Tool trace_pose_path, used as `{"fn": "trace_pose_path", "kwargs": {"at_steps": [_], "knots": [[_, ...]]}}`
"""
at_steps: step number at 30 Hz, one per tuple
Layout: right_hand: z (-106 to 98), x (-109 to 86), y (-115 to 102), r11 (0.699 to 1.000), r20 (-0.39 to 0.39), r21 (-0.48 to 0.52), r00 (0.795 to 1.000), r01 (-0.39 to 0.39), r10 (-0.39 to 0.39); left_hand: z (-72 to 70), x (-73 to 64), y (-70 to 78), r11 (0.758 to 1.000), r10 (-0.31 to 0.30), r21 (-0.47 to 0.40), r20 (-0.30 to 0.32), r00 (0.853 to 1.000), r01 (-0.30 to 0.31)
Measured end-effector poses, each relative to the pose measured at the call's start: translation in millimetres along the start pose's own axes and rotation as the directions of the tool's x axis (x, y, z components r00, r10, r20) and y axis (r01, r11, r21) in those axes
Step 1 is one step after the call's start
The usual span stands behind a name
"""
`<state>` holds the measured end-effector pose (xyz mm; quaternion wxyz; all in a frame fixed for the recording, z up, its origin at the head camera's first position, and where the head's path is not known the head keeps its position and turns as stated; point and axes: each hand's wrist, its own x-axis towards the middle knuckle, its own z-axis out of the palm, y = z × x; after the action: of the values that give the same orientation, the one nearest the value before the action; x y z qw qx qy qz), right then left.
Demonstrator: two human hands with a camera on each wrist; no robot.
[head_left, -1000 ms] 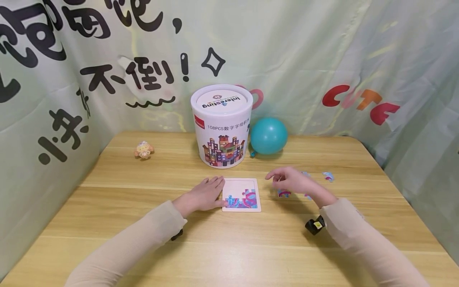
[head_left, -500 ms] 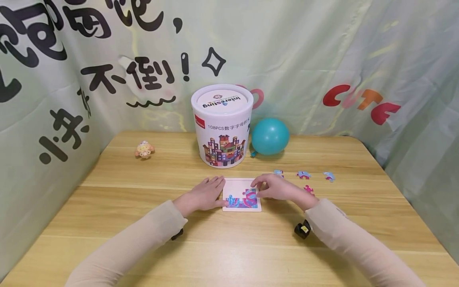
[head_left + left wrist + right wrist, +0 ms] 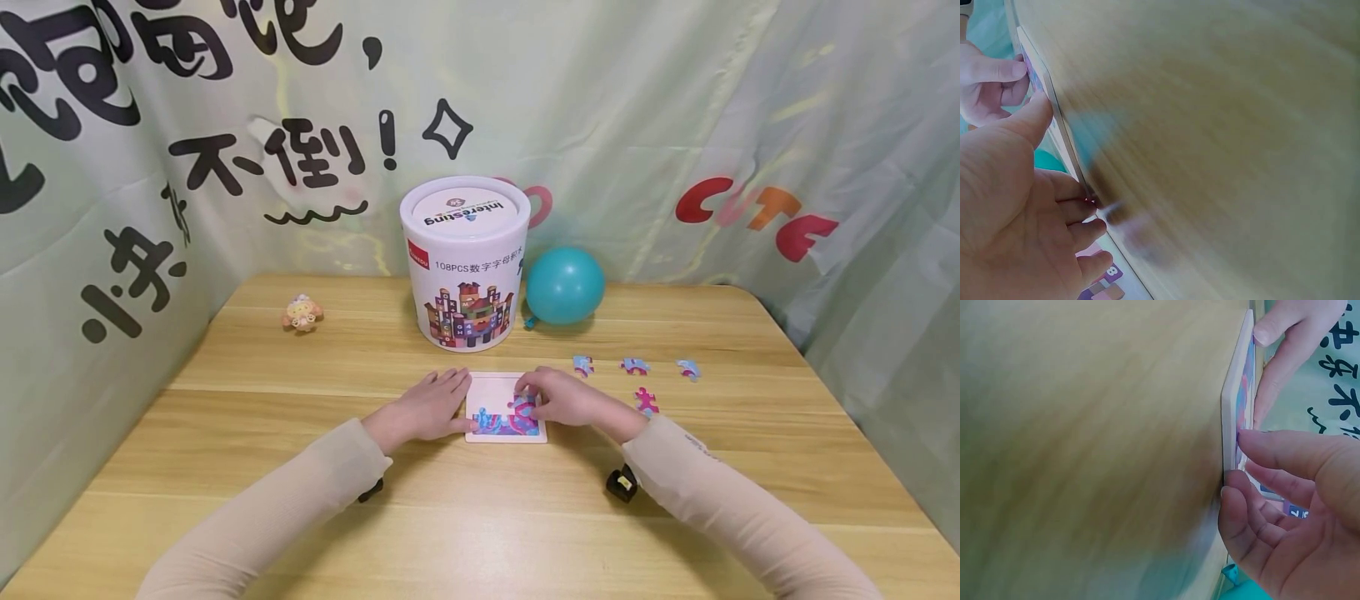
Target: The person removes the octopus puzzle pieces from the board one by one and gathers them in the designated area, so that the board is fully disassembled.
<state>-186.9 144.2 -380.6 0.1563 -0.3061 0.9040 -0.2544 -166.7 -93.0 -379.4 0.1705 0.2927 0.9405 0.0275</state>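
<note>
A square white puzzle board (image 3: pixel 489 389) lies on the table, its near rows filled with blue, pink and purple jigsaw pieces (image 3: pixel 504 425). My left hand (image 3: pixel 427 407) rests along the board's left edge, fingers straight and thumb at the near corner. Over the right side of the board, my right hand (image 3: pixel 566 397) bends its thumb and fingers down at the fitted pieces. It pinches a jigsaw piece that the fingers mostly hide. In the right wrist view the thumb (image 3: pixel 1285 450) touches the board's face, and other fingers curl at its rim.
Several loose jigsaw pieces (image 3: pixel 634 367) lie right of the board, including a pink one (image 3: pixel 646 401). Behind it stand a white lidded bucket (image 3: pixel 465 267) and a teal balloon (image 3: pixel 565 286). A small plush figure (image 3: pixel 302 314) sits at the back left.
My right hand has moved left from the loose pieces onto the board's right side. The loose piece that lay beneath it is gone from its spot. The left hand stays put.
</note>
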Motion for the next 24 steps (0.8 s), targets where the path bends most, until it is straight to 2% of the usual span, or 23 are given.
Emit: {"fn": "trace_pose_path", "kwargs": {"at_steps": [5,12,16,24], "knots": [[0.0,-0.3,-2.7,0.999,0.002,0.008,0.999,-0.043,0.043,0.8,0.4,-0.6,1.0,0.002,0.0,-0.001,1.0,-0.002],[1.4,-1.4,-4.1,1.0,-0.03,0.014,1.0,-0.007,0.007,1.9,0.4,-1.1,1.0,0.009,0.003,-0.006,1.0,-0.009],[2.1,-0.5,-5.0,1.0,-0.04,0.021,0.999,-0.024,0.025,1.5,0.0,-0.7,1.0,0.011,0.005,-0.008,1.0,-0.011],[0.7,-0.3,-4.2,0.999,-0.002,-0.033,0.999,-0.036,0.036,2.0,0.0,-1.7,1.0,0.014,0.011,-0.009,1.0,-0.013]]}}
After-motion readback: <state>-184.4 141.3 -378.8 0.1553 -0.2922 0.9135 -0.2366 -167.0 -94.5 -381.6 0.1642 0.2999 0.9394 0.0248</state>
